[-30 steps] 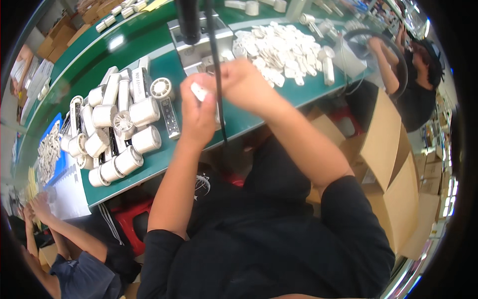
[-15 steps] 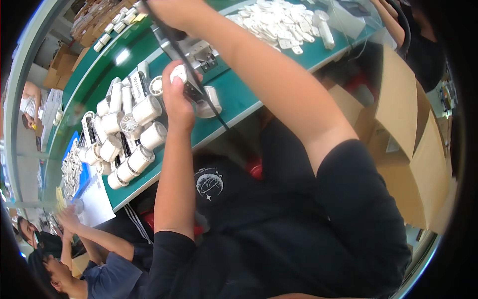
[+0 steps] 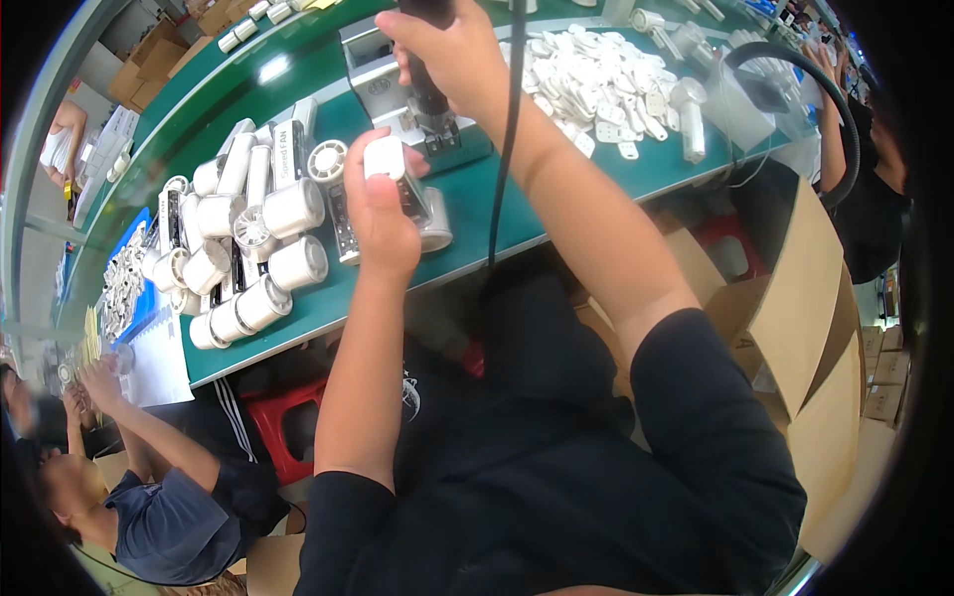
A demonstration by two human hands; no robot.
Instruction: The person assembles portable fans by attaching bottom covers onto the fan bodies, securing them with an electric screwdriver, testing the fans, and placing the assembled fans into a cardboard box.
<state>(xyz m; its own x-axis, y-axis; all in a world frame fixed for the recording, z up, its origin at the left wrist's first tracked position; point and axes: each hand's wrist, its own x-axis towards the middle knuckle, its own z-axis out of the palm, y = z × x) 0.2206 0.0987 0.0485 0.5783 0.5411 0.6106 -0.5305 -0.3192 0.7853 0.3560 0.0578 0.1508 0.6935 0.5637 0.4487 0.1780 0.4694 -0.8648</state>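
Note:
My left hand (image 3: 386, 223) is wrapped round a white handheld fan (image 3: 436, 221), thumb on a small white cover piece (image 3: 386, 156) at its end. The fan's round head sticks out to the right of my wrist, over the bench. Higher up, my right hand (image 3: 459, 58) grips a black electric screwdriver (image 3: 428, 97). The driver stands upright, its lower end just above a small metal fixture (image 3: 442, 134); whether it touches anything there is hidden. A dark cable hangs in front of my right forearm.
Many white handheld fans (image 3: 260, 233) lie piled to the left on the green bench (image 3: 462, 204). Loose white covers (image 3: 606, 84) are heaped at the right, beside a single fan (image 3: 691, 119). Cardboard boxes (image 3: 795, 308) stand at my right. Another person (image 3: 164, 497) works at left.
The view has shifted, showing more of the bench's right side. My right hand and the screwdriver now show more fully, the driver upright over the fixture. My left hand keeps hold of the fan.

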